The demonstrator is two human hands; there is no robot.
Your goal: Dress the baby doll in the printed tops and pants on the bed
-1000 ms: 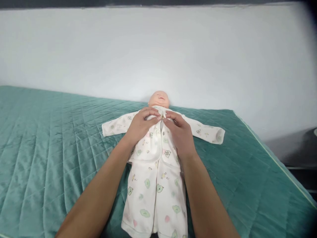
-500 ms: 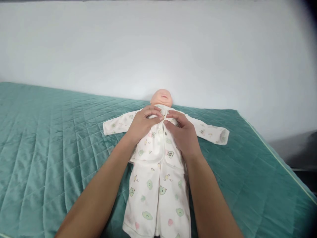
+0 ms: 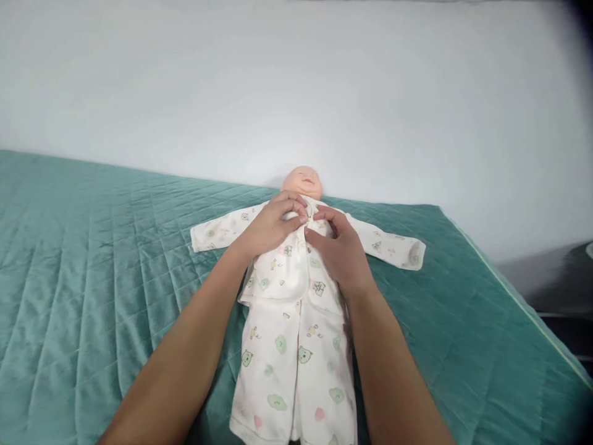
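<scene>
A baby doll [image 3: 302,180] lies on its back on the teal quilted bed [image 3: 92,259], head toward the wall. It wears a white printed top [image 3: 282,272] with sleeves spread out and matching trousers [image 3: 291,371]. My left hand [image 3: 271,225] pinches the left front edge of the top near the collar. My right hand [image 3: 338,247] pinches the right front edge close beside it. The fingertips of both hands meet at the chest opening, just below the doll's chin.
A plain white wall [image 3: 296,93] rises right behind the doll's head. The bed's right edge [image 3: 523,303] runs diagonally, with dark floor beyond it. The quilt stretches wide to the left of the doll.
Both hands have shifted slightly up the chest toward the collar, fingers curling tighter on the top's front edges. The doll has stayed in place.
</scene>
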